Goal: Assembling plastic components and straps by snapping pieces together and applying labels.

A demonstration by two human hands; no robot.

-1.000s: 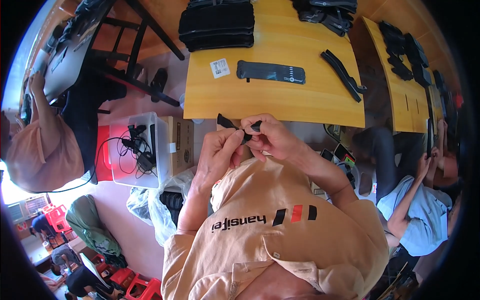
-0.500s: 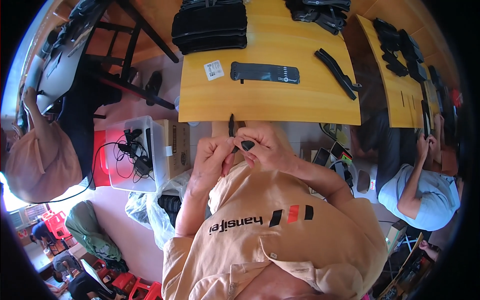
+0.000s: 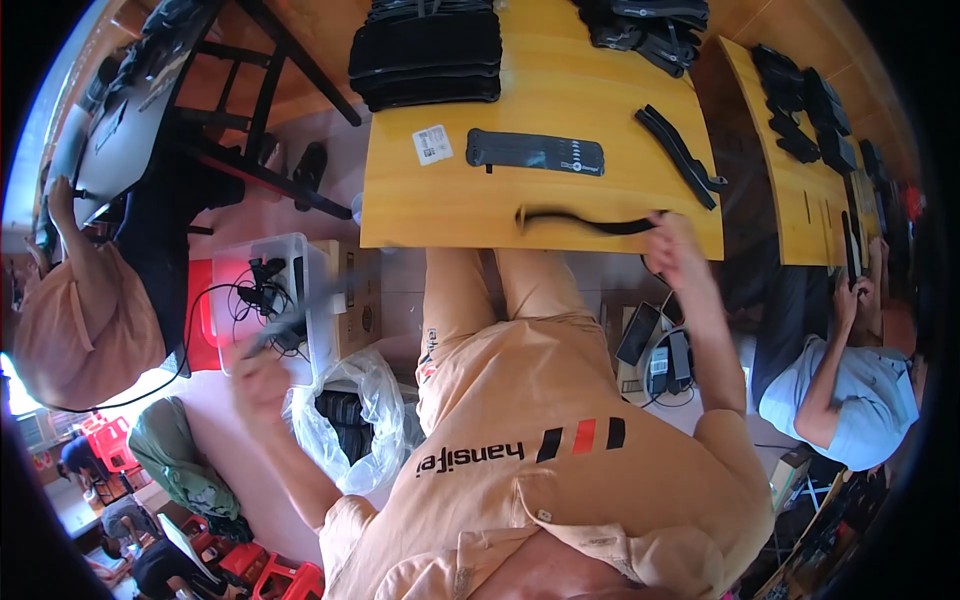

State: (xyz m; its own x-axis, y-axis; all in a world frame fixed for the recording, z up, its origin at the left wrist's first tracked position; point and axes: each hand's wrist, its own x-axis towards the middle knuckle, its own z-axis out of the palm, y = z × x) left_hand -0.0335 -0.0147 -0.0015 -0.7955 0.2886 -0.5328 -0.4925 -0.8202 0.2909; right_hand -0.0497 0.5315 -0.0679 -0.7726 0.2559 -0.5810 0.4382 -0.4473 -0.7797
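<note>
My right hand is closed on one end of a black strap. The strap stretches leftward in a slight wave just above the near edge of the yellow table. Off to the left, smeared by motion, my left hand grips a dark strip beside the clear plastic bin. A flat dark strap with a small tab lies mid-table, a white printed label to its left. Farther right rests a folded black strap.
Stacked black straps and a looser black pile fill the table's far side. The clear bin holds cables; a plastic bag with black items stands near my left. One co-worker sits left, another right.
My hands were together in front of my body over dark pieces. They have swung apart: the left down and left with a dark strip, the right toward the table's right side with a strap.
</note>
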